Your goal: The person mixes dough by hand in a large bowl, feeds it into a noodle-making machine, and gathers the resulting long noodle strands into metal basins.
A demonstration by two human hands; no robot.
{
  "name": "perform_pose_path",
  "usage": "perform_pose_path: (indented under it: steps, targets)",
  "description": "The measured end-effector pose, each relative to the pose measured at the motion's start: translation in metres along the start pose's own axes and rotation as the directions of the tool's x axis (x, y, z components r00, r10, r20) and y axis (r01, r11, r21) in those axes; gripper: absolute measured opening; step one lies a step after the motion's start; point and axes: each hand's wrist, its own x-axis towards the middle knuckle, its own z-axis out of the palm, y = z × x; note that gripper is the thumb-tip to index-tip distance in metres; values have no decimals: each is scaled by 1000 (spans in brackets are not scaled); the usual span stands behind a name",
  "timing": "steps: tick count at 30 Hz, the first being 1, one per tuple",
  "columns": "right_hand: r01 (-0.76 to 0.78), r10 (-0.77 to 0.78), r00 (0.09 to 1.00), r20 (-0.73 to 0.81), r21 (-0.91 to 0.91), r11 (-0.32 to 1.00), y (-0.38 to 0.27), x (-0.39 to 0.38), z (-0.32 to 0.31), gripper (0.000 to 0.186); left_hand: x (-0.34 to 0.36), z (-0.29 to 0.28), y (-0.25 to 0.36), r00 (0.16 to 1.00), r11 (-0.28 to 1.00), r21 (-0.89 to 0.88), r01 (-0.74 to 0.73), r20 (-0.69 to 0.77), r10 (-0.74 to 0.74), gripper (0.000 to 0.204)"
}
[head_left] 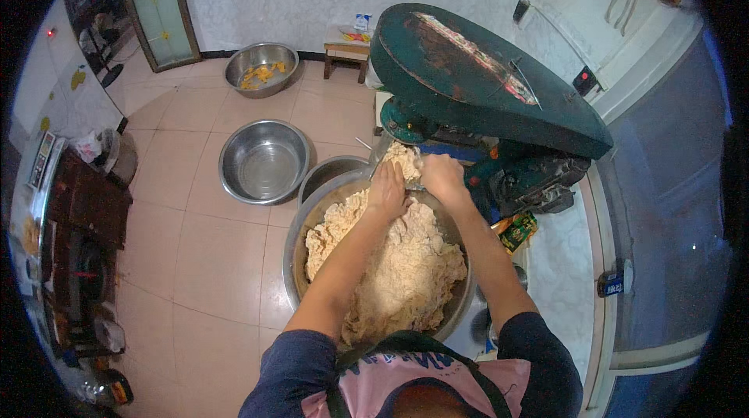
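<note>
A large metal basin [292, 262] stands below me, heaped with pale, crumbly dough [409, 262]. Beyond its far rim is a green machine [484, 75] with a small metal feed opening, where a clump of dough [404, 157] sits. My left hand [388, 193] lies against that clump, fingers stretched forward and close together. Just to its right, my right hand [442, 178] is closed at the edge of the opening; its fingers are turned away, so what they grip is hidden. Both forearms reach across the basin.
An empty metal basin [265, 162] and another with yellow pieces, a metal bowl [268, 89], sit on the tiled floor to the left. A low wooden stool [347, 51] stands by the wall. A dark cabinet [90, 200] lines the far left; a window frame is at right.
</note>
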Motion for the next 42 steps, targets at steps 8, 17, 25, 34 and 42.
perform_pose_path:
  steps: [8,17,25,34,42]
  targets:
    - [48,-51,978,-202,-22,999,22,22,49,23,17,12,5,993,998,-3,-63,-101,63,59]
    - [-47,72,987,-142,176,983,4,22,60,29,19,27,-6,979,996,-21,-92,-182,87,46]
    - [-158,187,982,-10,489,858,25,48,66,41,-22,28,5,940,995,84,-50,-332,75,47]
    - [-49,75,988,-137,183,982,-9,33,58,27,-1,26,-13,927,992,-6,-130,-355,119,42]
    - [-215,163,977,140,605,767,-3,24,23,41,-94,-1,-21,948,798,-575,-181,-318,-14,14]
